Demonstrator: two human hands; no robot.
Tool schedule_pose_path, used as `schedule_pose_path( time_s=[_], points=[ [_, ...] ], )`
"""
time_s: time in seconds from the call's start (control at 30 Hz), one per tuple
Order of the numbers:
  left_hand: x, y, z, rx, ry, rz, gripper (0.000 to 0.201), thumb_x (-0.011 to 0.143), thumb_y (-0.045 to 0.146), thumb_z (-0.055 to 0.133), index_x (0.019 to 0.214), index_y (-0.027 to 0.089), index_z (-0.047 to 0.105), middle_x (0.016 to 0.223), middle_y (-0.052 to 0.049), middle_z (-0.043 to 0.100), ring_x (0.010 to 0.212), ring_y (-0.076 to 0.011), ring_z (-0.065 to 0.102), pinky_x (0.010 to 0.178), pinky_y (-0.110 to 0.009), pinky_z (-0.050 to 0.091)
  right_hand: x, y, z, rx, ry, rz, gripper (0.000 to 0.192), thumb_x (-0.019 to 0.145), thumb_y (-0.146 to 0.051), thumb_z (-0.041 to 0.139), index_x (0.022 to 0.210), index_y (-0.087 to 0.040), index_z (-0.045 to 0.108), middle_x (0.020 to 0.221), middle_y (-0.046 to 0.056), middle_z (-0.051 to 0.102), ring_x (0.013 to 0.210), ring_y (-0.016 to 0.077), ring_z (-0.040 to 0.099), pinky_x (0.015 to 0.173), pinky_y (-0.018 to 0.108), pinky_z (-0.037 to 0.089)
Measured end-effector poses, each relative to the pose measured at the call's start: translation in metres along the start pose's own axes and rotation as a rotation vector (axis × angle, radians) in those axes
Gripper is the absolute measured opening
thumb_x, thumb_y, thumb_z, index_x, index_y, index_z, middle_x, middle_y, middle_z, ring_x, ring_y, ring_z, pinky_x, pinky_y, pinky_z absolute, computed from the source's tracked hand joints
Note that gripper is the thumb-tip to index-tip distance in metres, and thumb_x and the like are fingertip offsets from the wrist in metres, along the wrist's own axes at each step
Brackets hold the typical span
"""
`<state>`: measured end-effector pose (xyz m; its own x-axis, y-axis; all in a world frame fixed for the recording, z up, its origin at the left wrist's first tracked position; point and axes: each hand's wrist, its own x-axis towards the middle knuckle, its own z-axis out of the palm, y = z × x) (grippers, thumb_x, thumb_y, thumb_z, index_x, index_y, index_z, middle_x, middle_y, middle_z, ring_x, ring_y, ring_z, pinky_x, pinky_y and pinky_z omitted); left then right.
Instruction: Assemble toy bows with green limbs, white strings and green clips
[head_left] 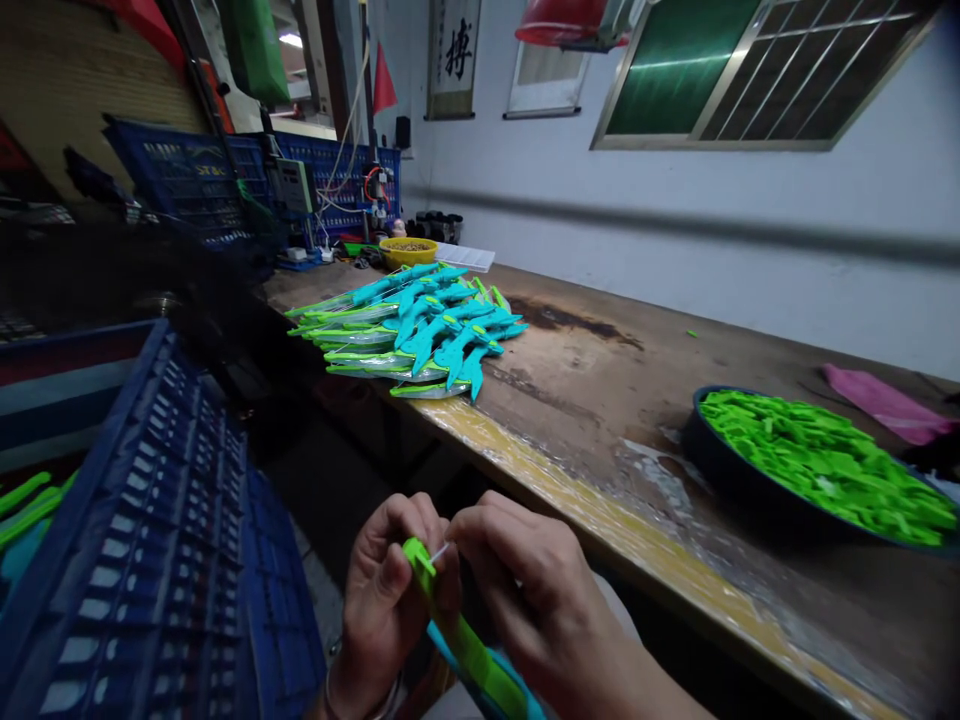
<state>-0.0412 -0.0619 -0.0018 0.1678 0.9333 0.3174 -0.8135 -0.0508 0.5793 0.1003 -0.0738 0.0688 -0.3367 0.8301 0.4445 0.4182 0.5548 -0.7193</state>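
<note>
In front of my body, my left hand (394,590) is closed around the bright green end of what looks like a plastic toy bow (480,655). Its lower part is green and turquoise and runs down out of view. My right hand (529,570) pinches a thin white string (440,551) right beside that green tip. The fingers of both hands nearly touch there. Beyond them, a pile of similar turquoise and green toy bows (442,330) lies on the workbench (577,385), overlapping one another.
A dark round basin (697,440) full of small green plastic parts (817,465) stands on the bench at right, near a pink bag (889,402). At left is a blue crate (157,530) with green and turquoise pieces inside. A yellow bowl (409,257) sits at the back.
</note>
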Motion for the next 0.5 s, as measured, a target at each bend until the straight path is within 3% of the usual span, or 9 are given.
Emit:
schedule_pose_path(
  time_s=[0.27, 0.5],
  points=[
    [0.004, -0.002, 0.001, 0.051, 0.02, 0.0, 0.027, 0.09, 0.044, 0.069, 0.082, 0.019, 0.062, 0.074, 0.001, 0.052, 0.053, -0.0096, 0.056, 0.048, -0.022, 0.042, -0.001, 0.006, 0.003, 0.259, 0.024, 0.144, 0.02, 0.095, -0.011, 0.052, 0.086, -0.021, 0.067, 0.074, -0.002, 0.066, 0.065, 0.0097, 0.063, 0.063, 0.019, 0.048],
    [0.004, -0.004, -0.004, 0.12, 0.011, -0.01, 0.032, 0.092, 0.047, 0.065, 0.081, 0.018, 0.066, 0.072, 0.001, 0.052, 0.051, -0.0097, 0.055, 0.044, -0.021, 0.043, -0.001, 0.012, 0.005, 0.321, 0.013, 0.18, 0.022, 0.095, -0.013, 0.053, 0.083, -0.02, 0.069, 0.07, -0.002, 0.066, 0.064, 0.0101, 0.062, 0.062, 0.019, 0.048]
  ],
)
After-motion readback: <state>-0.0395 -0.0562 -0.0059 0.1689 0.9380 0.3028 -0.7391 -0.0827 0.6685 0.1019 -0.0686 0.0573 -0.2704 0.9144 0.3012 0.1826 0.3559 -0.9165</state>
